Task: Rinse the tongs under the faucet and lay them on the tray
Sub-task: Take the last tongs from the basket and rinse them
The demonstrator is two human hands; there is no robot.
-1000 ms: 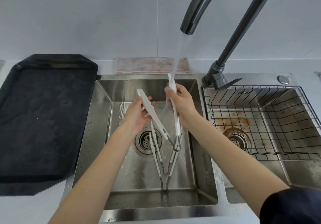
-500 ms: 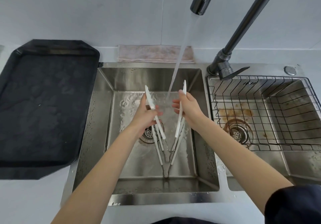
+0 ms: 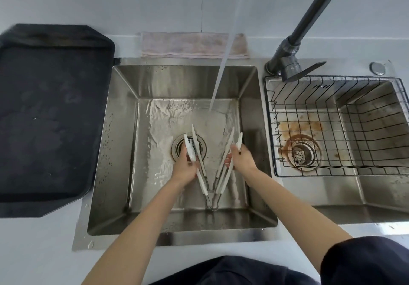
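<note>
Head view: both hands are down in the left sink [image 3: 115,152], each gripping one side of the tongs [image 3: 212,174]. The left hand [image 3: 184,169] is closed around the left arms, with white tips sticking up above its fingers over the drain [image 3: 177,149]. The right hand [image 3: 242,160] pinches the right arms near their tips. The tongs spread in a V, tips toward the back wall of the sink and hinge end low near the front wall; there seem to be two pairs held together, though the overlapping arms make that hard to settle. The water [image 3: 221,72] falls from the top of the frame and strikes the sink floor just behind the tips, between the two hands, without landing on the tongs. The faucet [image 3: 287,50] stands on the rim between the two sinks. The black tray [image 3: 44,112] lies on the desk against the left edge of the sink. A folded cloth [image 3: 192,45] lies along the back edge. A wire rack [image 3: 332,129] sits in the right sink, over a rust-stained drain.
</note>
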